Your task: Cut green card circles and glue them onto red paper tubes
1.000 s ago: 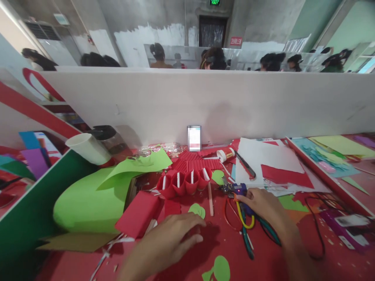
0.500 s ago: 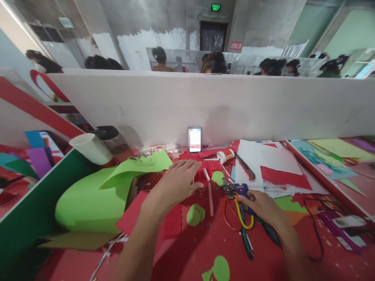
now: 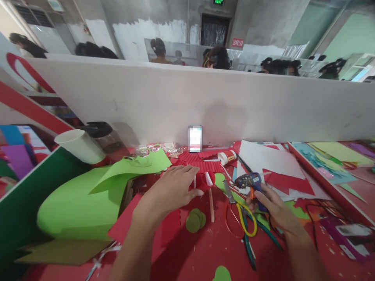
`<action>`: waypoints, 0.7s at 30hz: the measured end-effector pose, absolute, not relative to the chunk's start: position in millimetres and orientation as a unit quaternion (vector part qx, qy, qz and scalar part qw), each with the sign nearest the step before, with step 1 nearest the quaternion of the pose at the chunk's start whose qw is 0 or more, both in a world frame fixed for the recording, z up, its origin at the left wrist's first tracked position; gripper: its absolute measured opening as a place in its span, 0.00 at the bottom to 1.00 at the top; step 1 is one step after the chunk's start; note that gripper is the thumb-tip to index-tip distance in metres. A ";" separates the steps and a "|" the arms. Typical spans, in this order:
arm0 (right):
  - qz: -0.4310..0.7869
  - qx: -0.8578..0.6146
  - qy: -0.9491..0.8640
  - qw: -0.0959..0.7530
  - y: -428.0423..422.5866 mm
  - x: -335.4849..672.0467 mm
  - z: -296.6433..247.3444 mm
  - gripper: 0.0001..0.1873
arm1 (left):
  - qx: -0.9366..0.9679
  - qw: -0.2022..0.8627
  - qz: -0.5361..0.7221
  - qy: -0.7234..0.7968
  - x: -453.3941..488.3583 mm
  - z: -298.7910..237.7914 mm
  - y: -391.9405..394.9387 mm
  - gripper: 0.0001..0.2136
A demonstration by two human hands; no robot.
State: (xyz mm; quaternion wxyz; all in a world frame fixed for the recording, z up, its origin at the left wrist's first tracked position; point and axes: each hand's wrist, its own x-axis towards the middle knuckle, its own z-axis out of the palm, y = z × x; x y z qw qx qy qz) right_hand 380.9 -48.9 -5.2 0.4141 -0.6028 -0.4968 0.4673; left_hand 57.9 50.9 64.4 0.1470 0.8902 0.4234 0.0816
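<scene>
My right hand [image 3: 271,203] is wrapped round the handle of a blue hot glue gun [image 3: 249,179] with an orange trigger, raised off the table, its nozzle pointing left. My left hand [image 3: 175,187] is curled around a small curled piece of red paper [image 3: 205,180] with a white strip on it; the fingers partly hide it. Just below that paper lies a thin pinkish stick [image 3: 211,205]. Several green paper rounds [image 3: 195,220] overlap on the table near my left thumb. Under the glue gun are scissors [image 3: 247,220] with red and yellow handles, beside green-handled pliers [image 3: 249,248].
A phone [image 3: 195,139] leans on the white partition [image 3: 164,101]. A white bottle [image 3: 227,157] lies near folded red paper [image 3: 190,160]. Green sheets [image 3: 79,207] and a paper cup [image 3: 80,144] stand left; white sheets [image 3: 269,160] and a purple device [image 3: 345,236] lie right.
My right hand has lifted the glue gun from beside the scissors, up and to the right. My left hand stays at the red paper. The view has shifted slightly.
</scene>
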 end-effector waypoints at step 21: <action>0.331 -0.560 -0.614 0.448 34.4 362.2 61.2 0.19 | 0.887 0.153 0.076 0.430 54.0 60.3 47.7 0.19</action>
